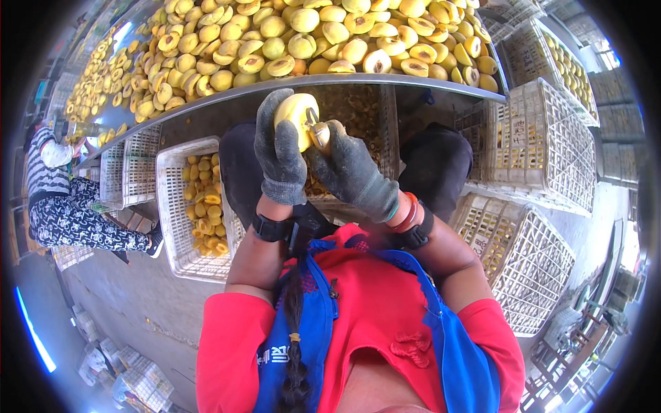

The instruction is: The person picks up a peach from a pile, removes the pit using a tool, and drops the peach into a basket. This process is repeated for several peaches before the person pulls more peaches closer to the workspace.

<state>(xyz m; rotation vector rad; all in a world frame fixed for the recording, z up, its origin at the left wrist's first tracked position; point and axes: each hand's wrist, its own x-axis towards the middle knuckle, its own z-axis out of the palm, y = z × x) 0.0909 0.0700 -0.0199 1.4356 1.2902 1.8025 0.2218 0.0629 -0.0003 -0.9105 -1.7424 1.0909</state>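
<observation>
My left hand, in a dark grey work glove, is closed around a yellow peach half. In my right hand, gloved the same way, is a small pitting knife with a thin curved metal loop and a brownish handle end. Its loop lies against the peach's cut face, on the side toward my right hand. My right fingers wrap most of the handle and hide it. Both hands are close together in front of the metal table edge, above my knees.
Many halved peaches cover the metal table ahead. A white crate with peach halves stands at left. Beneath my hands, a crate holds brown pits or scraps. Stacked white crates stand at right. Another person works at far left.
</observation>
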